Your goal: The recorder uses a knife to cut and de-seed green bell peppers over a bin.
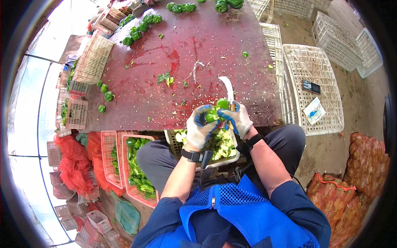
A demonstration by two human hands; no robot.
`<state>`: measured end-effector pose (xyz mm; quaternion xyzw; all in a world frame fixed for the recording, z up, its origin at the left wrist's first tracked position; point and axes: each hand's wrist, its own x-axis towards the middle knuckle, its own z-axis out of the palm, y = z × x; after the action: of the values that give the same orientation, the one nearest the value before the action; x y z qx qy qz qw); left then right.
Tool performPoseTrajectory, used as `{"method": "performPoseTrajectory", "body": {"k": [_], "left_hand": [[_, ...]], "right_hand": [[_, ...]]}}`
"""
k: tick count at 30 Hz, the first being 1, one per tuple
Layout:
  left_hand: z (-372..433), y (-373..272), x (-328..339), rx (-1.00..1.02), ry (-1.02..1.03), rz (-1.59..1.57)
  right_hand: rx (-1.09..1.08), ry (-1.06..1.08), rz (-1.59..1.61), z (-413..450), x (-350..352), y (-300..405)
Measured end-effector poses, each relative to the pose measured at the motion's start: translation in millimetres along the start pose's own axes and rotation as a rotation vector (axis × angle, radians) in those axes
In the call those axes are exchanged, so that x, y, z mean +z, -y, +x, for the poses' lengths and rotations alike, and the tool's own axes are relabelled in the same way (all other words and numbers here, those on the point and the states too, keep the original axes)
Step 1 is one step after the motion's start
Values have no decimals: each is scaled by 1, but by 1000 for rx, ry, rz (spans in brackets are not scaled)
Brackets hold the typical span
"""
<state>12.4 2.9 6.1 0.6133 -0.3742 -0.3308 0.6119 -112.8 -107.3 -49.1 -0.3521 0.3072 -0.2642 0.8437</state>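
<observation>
A green bell pepper (212, 115) is held between both hands above the table's near edge. My left hand (201, 126), in a white glove with blue palm, grips it from the left. My right hand (237, 118), gloved alike, touches the pepper with its fingers and also holds the wooden handle of a knife with a curved blade (229, 87), which points away over the table. Below the hands, between the knees, a crate (233, 159) holds pale green pepper pieces (224, 145). Seeds and scraps (164, 78) lie scattered on the red table (149, 102).
Whole peppers (136, 34) lie at the table's far and left parts. A pink crate (124, 167) of green peppers stands by the left knee. At right, a mobile phone (311, 87) and a packet (314, 111) lie on an upturned crate (333, 102), near filled mesh sacks (330, 198).
</observation>
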Motion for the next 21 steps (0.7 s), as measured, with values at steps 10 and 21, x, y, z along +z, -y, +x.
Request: {"method": "performPoseTrajectory", "body": {"k": [10,21], "left_hand": [[6,18,-27,-279,72,-652],[9,-20,-29,-302,281,-63]], "right_hand": [[46,250,-48,-8,-7,20],[90,466,-212,-13,8,31]]}}
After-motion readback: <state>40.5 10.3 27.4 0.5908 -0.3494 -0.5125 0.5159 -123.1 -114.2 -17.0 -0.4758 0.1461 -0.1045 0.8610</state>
